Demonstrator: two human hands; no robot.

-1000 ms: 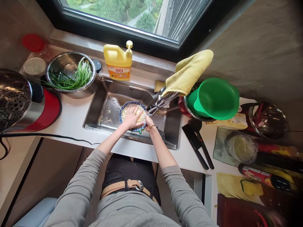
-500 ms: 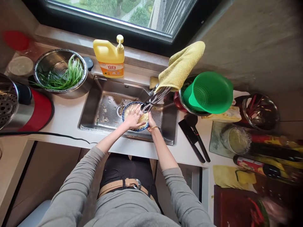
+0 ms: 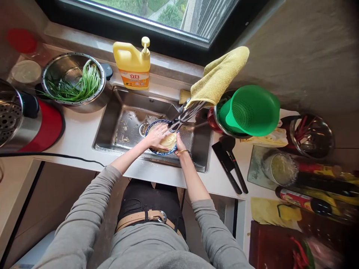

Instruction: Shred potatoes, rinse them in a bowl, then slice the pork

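Note:
Over the steel sink (image 3: 198,147), a blue-and-white bowl (image 3: 161,152) sits under the faucet (image 3: 183,118). Pale, wet, yellowish-white food (image 3: 169,142) fills it; I cannot make out its exact kind. My left hand (image 3: 157,136) lies in the bowl, fingers spread flat over the food. Gripping the bowl's right rim is my right hand (image 3: 180,145), thumb on top; its other fingers are hidden underneath. A yellow cloth (image 3: 217,80) drapes over the faucet's upper part. Scraps (image 3: 125,138) litter the sink floor left of the bowl.
A yellow soap jug (image 3: 133,67) stands behind the sink. A steel pot (image 3: 80,104) with green stalks sits at left, near a red-based appliance (image 3: 52,123). Rightward are a green colander (image 3: 256,112), a black cleaver (image 3: 224,160) and a bottle (image 3: 297,198).
My left hand has shifted slightly left across the bowl, exposing more of the pale food. My right hand keeps its grip on the rim. The whole view has shifted a little.

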